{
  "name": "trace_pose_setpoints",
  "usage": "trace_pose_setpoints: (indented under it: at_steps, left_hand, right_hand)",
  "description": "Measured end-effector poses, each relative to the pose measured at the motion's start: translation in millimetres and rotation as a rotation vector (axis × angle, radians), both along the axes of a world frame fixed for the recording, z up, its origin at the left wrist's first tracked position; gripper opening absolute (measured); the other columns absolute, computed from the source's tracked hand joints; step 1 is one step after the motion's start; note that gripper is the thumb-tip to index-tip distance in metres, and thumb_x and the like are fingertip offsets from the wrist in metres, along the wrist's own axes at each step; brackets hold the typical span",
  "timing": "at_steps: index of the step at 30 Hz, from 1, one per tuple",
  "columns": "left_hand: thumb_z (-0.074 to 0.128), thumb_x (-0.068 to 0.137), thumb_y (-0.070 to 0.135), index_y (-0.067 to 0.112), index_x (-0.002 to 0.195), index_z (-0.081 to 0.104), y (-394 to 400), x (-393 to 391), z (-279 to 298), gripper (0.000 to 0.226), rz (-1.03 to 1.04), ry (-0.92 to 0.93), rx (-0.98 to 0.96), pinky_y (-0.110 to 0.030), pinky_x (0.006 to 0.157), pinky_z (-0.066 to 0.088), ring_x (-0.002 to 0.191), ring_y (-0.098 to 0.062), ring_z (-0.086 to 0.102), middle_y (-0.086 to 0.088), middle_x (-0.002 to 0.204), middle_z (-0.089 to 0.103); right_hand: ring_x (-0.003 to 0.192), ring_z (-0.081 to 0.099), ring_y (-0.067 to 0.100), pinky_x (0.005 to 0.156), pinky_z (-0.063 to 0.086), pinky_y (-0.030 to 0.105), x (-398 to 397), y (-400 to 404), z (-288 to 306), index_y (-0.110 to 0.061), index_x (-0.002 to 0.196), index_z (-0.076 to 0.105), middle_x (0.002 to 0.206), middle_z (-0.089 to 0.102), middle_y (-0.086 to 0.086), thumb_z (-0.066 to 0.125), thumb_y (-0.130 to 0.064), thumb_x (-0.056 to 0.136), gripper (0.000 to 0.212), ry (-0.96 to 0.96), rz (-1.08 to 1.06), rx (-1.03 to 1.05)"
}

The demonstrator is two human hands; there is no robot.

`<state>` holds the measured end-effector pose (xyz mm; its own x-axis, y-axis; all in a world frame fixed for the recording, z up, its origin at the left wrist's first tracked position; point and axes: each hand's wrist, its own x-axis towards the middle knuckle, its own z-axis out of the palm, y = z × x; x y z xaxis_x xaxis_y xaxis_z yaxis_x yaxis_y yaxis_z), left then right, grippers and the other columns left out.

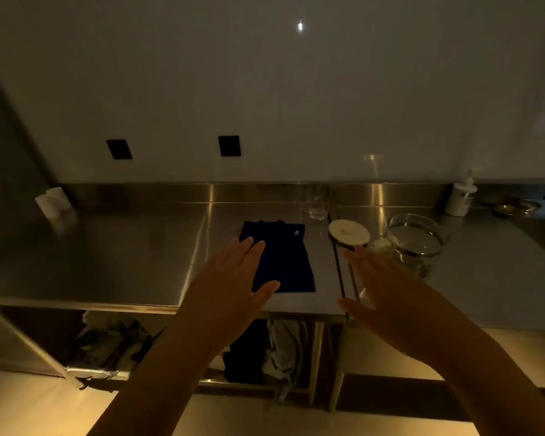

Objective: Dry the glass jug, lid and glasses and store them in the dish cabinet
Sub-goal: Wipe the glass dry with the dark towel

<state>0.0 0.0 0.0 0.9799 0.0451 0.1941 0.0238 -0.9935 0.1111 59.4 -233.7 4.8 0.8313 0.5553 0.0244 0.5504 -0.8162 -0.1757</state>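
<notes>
1. Reaching out over a dim stainless-steel counter, both bare hands are palm-down with fingers straight and loosely spread; neither holds anything.
2. Left hand: fingertips lie over the near-left edge of a dark blue folded cloth spread flat on the counter. Whether they touch it or are just above, I cannot tell.
3. Right hand: extended toward the glassware, fingertips just short of a round cream-white lid lying flat on the counter. Contact not evident.
4. Clear glass jug: a wide round vessel, standing upright on the counter to the right of the lid, just beyond the right hand's fingers. A small pale object near its left side is too blurred to identify.
5. Clear drinking glass: upright near the back of the counter, behind the cloth's far-right corner and the lid. Hard to make out in the low light; cannot tell if more than one stands there.
6. White pump bottle: upright at the back right against the steel upstand.
7. Two white cylindrical cups: far left at the back, touching or overlapping.
8. Two black rectangular wall plates are set in the pale wall above the counter.
9. Open shelf below the counter holds dark and pale bundles, indistinct.
</notes>
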Motion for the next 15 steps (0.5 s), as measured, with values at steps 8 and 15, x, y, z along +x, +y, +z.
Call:
trace_pose_setpoints:
  at_steps: [8,15]
  left_hand:
    - [0.032,0.092,0.058,0.026,0.150,0.007,3.1,35.3,-14.0,0.070,-0.034,-0.013,-0.015,-0.029,0.114,0.011,0.143,-0.011,0.009,0.005,0.157,0.011]
    - [0.028,0.093,0.059,0.027,0.150,0.002,21.7,91.7,-25.8,0.070,-0.078,-0.011,0.001,-0.027,0.114,0.003,0.144,-0.011,0.002,0.006,0.158,0.004]
  right_hand:
    - [0.144,0.001,0.013,0.114,0.010,0.031,26.3,0.0,-7.7,-0.029,0.147,-0.010,0.159,-0.005,-0.004,0.037,-0.058,0.091,0.079,0.034,-0.014,-0.021]
    - [0.144,0.002,0.013,0.113,0.008,0.031,76.2,21.0,-20.8,-0.028,0.149,-0.005,0.159,-0.002,-0.004,0.039,-0.058,0.091,0.079,0.061,-0.043,0.005]
